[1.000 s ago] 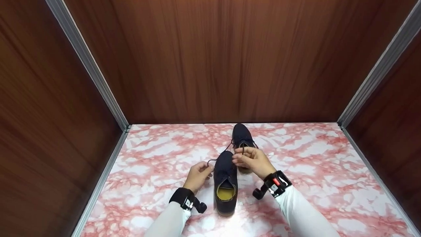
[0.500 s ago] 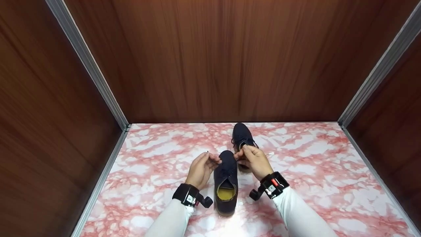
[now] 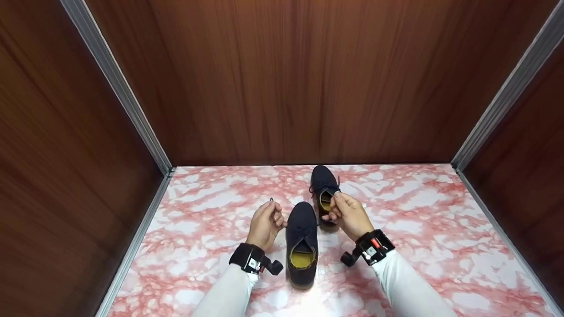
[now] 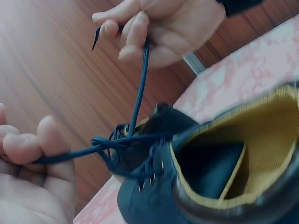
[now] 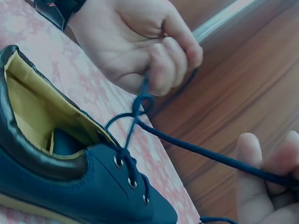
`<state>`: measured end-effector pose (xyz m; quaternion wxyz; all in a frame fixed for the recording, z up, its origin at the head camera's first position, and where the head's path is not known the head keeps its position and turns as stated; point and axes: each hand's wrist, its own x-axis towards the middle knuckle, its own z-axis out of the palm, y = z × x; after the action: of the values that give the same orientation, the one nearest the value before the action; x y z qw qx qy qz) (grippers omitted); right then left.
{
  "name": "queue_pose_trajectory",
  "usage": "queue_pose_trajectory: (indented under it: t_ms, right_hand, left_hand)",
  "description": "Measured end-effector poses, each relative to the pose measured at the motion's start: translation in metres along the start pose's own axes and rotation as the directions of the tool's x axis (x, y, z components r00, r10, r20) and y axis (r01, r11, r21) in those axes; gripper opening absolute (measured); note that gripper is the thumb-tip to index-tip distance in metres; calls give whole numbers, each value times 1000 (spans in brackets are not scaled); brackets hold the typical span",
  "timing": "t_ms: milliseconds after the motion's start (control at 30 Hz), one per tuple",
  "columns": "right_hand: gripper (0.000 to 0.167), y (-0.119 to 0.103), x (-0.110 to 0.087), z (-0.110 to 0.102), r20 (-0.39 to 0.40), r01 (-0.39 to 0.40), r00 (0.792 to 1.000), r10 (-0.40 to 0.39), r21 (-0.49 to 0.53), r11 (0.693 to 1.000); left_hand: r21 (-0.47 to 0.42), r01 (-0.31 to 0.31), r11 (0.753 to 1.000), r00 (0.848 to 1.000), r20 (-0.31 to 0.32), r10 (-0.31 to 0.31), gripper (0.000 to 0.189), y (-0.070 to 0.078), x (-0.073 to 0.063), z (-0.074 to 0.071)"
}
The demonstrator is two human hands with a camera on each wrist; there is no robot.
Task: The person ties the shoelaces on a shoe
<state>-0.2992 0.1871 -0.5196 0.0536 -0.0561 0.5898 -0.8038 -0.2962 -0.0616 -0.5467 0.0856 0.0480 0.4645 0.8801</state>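
Observation:
A navy lace-up shoe [image 3: 302, 215] with a yellow lining stands between my two hands, toe pointing away. To its left, my left hand [image 3: 264, 224] grips one shoelace end, fingers curled round it. On the other side my right hand [image 3: 350, 216] holds the other end in bent fingers. The taut shoelace [image 4: 140, 88] rises to the right hand in the left wrist view. Both strands cross above the eyelets, where a loose loop [image 5: 144, 103] shows in the right wrist view. The matching shoe [image 3: 323, 177] stands farther back, partly behind the right hand.
Pink-and-white marbled tabletop [image 3: 211, 259] lies under the shoes. A brown wood-look panel [image 3: 282, 88] closes the back, with similar panels at both sides and grey metal strips [image 3: 128, 92] along the corners. Both wrists wear black camera straps [image 3: 374, 246].
The hands first came together over the near shoe's toe, then drew apart to either side with the lace ends. The left hand is now higher than a second ago. Both shoes stay put.

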Motion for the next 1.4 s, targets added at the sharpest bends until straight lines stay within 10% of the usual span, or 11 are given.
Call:
queue_pose_trajectory:
  t_ms: [967, 1400]
  right_hand:
    - [38, -3, -20, -62, -200, 28, 978, -60, -158, 987]
    - [42, 9, -31, -87, -280, -31, 960, -20, -176, 984]
  left_hand:
    - [183, 13, 983, 995, -103, 6, 22, -12, 0, -24]
    - [78, 65, 995, 984, -171, -51, 22, -24, -7, -55]
